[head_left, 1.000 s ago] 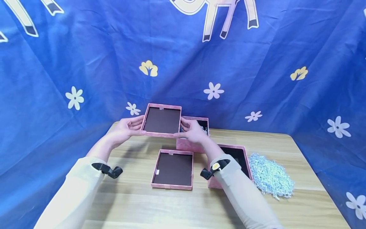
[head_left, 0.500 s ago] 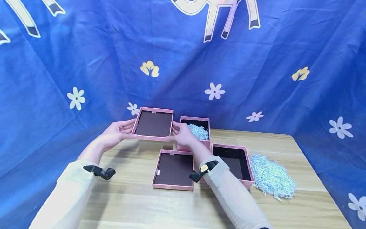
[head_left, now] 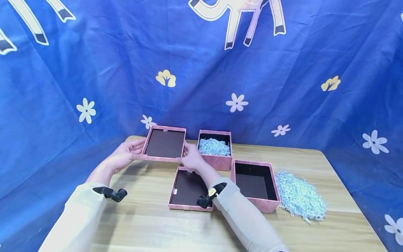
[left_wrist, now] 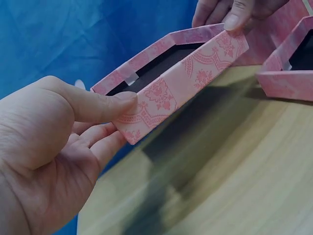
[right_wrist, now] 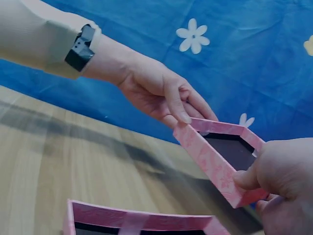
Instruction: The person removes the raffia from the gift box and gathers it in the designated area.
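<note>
A pink patterned box lid (head_left: 165, 143) with a dark inside hangs above the back left of the table, hollow side up. My left hand (head_left: 124, 156) grips its left edge, thumb on the rim and fingers beneath, as the left wrist view shows. On the opposite edge, my right hand (head_left: 192, 155) pinches the lid between thumb and fingers. A second pink lid (head_left: 189, 189) lies hollow side up on the table, partly under my right forearm. Behind and right of my right hand stands a pink box (head_left: 217, 162) with blue shredded paper (head_left: 214, 147) inside.
Another open pink box (head_left: 264, 204), dark and bare inside, stands right of the second lid. Beside it a heap of pale blue shredded paper (head_left: 300, 196) lies on the wooden table (head_left: 151, 227). A blue patterned curtain (head_left: 195, 87) hangs behind the table's back edge.
Both hands have carried the lid left and then lower, toward the table. The box holding shredded paper and the other open box, partly covered before, now show more fully.
</note>
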A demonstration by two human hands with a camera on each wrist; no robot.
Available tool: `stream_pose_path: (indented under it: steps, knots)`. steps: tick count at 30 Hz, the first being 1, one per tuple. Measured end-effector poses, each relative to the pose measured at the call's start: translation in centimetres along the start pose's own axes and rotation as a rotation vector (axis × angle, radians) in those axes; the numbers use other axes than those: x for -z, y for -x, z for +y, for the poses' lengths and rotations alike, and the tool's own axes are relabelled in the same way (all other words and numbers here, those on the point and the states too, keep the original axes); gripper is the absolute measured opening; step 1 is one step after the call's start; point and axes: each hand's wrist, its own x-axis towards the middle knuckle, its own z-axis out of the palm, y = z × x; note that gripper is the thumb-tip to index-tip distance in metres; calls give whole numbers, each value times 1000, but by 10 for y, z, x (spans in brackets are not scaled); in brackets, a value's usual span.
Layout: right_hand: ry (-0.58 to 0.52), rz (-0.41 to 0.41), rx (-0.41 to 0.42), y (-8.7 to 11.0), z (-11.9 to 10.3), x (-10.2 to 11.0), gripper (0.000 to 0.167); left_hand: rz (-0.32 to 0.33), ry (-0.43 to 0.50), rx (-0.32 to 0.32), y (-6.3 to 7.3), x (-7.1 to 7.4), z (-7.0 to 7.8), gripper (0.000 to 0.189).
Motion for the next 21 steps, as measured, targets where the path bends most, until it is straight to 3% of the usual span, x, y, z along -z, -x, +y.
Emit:
stream_pose_path:
  steps: [4,11,21]
  knots:
    - [14,-12,-7,0,11,-10,88,-13,51,17,0,2,-15,87]
    - [188,36,-4,-3,23,-17,82,8,16,25,3,4,-33,89]
    - [276,53,-16,-11,27,-16,81,33,20,17,1,0,-37,87]
